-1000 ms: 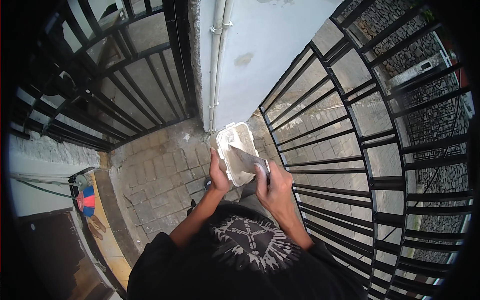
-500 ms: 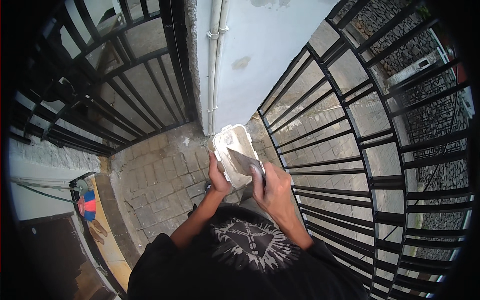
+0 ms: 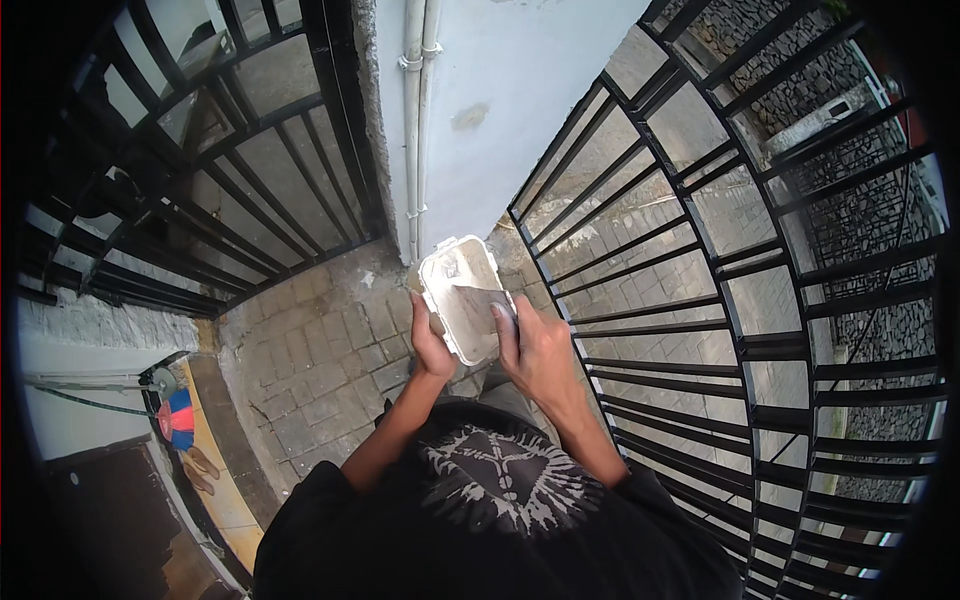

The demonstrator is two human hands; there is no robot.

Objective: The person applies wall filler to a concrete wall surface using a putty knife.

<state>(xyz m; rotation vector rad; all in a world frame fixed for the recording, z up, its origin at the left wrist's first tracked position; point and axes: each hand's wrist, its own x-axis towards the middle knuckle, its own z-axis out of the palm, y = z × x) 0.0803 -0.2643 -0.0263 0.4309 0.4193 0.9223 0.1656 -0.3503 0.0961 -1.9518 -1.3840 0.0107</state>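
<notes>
My left hand (image 3: pixel 433 345) is closed around the left side of a white rectangular plastic tub (image 3: pixel 432 290), holding it up in front of me. Inside the tub lies some white paste (image 3: pixel 448 268), smeared over the walls and bottom. My right hand (image 3: pixel 540 350) grips a putty knife (image 3: pixel 483 295), thumb pressed on its top. The grey blade reaches over the tub's right rim and into it, its tip near the white paste. The knife's handle is mostly hidden by my right fingers.
Ahead stands a white wall (image 3: pixel 500 110) with pipes (image 3: pixel 420 120) running up it. Black barred gates (image 3: pixel 700 230) rise to the right and a darker gate (image 3: pixel 270 150) to the left. Paving bricks (image 3: pixel 320 345) cover the ground. Sandals (image 3: pixel 200 468) lie on a yellow tiled step (image 3: pixel 225 490).
The tub has shifted slightly up and left with my left hand. My right hand has moved a little up, and the knife blade now lies more level inside the tub.
</notes>
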